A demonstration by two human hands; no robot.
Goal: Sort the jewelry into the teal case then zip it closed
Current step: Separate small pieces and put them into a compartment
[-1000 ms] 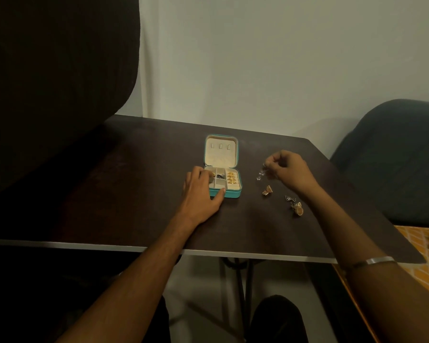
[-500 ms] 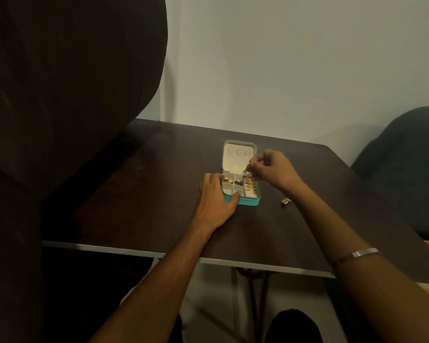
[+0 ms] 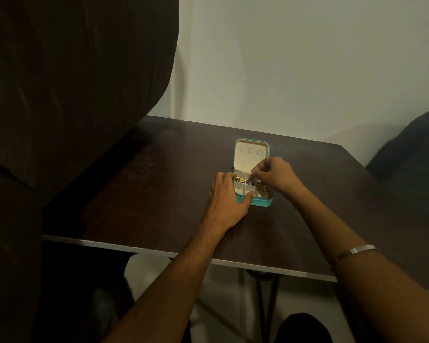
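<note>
R hand (image 3: 275,175) now sits lower over teal case (image 3: 259,202) than 0.5 s ago, fingertips (image 3: 254,175) curled, pinching small jewelry piece (image 3: 252,179) above rear compartments. L hand (image 3: 227,196) flat, fingers straight, bracing case's left side on dark table (image 3: 159,181). Lid open. No readable text.

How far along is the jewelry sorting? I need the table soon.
Partly done: the teal case lies open with gold pieces already in a compartment. In hand: the left hand steadies the case while the right hand pinches a small piece over the tray. Left: dropping it in, any pieces out of view, then shutting and zipping the lid.
</note>
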